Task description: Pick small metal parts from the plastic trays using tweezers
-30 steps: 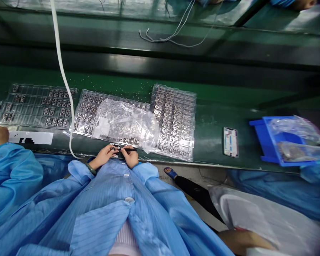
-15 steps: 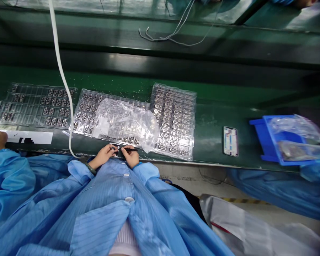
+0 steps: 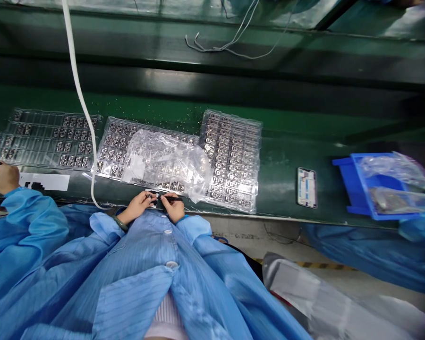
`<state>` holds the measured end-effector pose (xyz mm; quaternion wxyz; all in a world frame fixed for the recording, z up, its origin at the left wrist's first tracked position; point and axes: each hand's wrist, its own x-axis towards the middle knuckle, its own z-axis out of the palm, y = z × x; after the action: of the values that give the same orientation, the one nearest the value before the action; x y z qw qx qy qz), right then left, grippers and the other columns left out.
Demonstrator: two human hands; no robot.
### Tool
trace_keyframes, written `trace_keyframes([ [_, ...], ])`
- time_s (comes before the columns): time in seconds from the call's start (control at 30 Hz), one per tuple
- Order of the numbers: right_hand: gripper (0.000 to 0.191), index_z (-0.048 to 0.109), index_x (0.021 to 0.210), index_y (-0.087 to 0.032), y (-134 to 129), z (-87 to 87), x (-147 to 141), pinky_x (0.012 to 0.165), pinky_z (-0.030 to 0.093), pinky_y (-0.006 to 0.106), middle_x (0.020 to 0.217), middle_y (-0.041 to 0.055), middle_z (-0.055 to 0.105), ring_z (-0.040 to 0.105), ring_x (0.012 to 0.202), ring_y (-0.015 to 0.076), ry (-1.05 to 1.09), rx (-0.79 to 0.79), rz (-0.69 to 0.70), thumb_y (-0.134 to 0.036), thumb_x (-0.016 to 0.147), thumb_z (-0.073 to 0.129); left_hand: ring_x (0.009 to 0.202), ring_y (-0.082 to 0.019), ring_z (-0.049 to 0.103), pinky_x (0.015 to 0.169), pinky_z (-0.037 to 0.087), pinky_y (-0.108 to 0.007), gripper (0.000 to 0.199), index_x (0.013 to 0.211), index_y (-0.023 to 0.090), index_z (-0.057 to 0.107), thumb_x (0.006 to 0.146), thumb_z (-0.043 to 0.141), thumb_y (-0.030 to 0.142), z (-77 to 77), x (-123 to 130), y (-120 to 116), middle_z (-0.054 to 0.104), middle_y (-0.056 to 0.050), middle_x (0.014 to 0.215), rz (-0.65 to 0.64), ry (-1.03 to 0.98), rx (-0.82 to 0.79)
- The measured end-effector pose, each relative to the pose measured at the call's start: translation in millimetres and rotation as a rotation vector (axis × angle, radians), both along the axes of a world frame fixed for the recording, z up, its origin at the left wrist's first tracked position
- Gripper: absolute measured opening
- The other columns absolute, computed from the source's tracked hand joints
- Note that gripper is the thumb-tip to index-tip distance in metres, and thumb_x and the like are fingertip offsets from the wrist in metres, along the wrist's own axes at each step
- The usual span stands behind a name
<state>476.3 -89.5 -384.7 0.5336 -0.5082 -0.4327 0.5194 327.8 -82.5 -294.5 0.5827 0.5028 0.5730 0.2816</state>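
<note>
My left hand (image 3: 138,207) pinches a small flat part (image 3: 151,197), dark and pale in colour, too small to identify, at the front edge of the bench. My right hand (image 3: 172,208) grips a slim black tool (image 3: 173,199), its tip touching or almost touching that part. A jade-green bangle (image 3: 120,223) circles my left wrist. Just beyond my hands lies a clear blister tray of small metal parts (image 3: 108,156), partly covered by a crumpled clear plastic bag (image 3: 170,165). Both my blue striped sleeves reach the bench edge.
Further clear trays of metal parts (image 3: 230,160) (image 3: 49,140) flank the middle one on the green bench (image 3: 279,160). A white cable (image 3: 78,85) hangs down behind my hands. A co-worker's hand (image 3: 2,177) holds a dark tool at left. A blue bin (image 3: 357,189) stands at right.
My hands and the small part have barely moved. The co-worker at left has moved forward and to the right. A hand at lower right has gone, and a silver-white bag has shifted.
</note>
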Motion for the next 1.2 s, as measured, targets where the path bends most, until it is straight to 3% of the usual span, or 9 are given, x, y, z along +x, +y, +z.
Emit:
trace_keyframes([
  [0.67, 0.034, 0.060, 0.085, -0.017, 1, 7.8, 3, 0.065, 0.044, 0.026, 0.075, 0.0018, 0.061, 0.057, 0.069, 0.0150, -0.028, -0.017, 0.012, -0.048, 0.073, 0.057, 0.114, -0.026, 0.050, 0.093, 0.043, -0.043, 0.047, 0.099, 0.012, 0.046, 0.071, 0.063, 0.047, 0.3, 2, -2, 0.048, -0.015, 0.123, -0.014, -0.004, 0.002],
  [0.9, 0.034, 0.057, 0.085, -0.015, 4, 3.2, 0, 0.069, 0.048, 0.028, 0.076, 0.0046, 0.062, 0.062, 0.073, 0.0176, 0.069, -0.018, 0.009, -0.047, 0.074, 0.057, 0.112, -0.025, 0.051, 0.093, 0.043, -0.042, 0.048, 0.099, 0.012, 0.046, 0.070, 0.064, 0.046, 0.4, 2, -1, 0.050, -0.015, 0.121, 0.000, -0.013, -0.012],
  [1.2, 0.034, 0.052, 0.086, -0.014, 2, 11.3, 2, 0.072, 0.049, 0.030, 0.081, 0.0073, 0.062, 0.061, 0.077, 0.0175, 0.075, 0.034, -0.003, -0.047, 0.081, 0.047, 0.109, -0.023, 0.053, 0.090, 0.045, -0.038, 0.053, 0.099, 0.012, 0.046, 0.067, 0.065, 0.050, 2.1, 2, 0, 0.051, -0.014, 0.117, 0.016, -0.013, -0.025],
])
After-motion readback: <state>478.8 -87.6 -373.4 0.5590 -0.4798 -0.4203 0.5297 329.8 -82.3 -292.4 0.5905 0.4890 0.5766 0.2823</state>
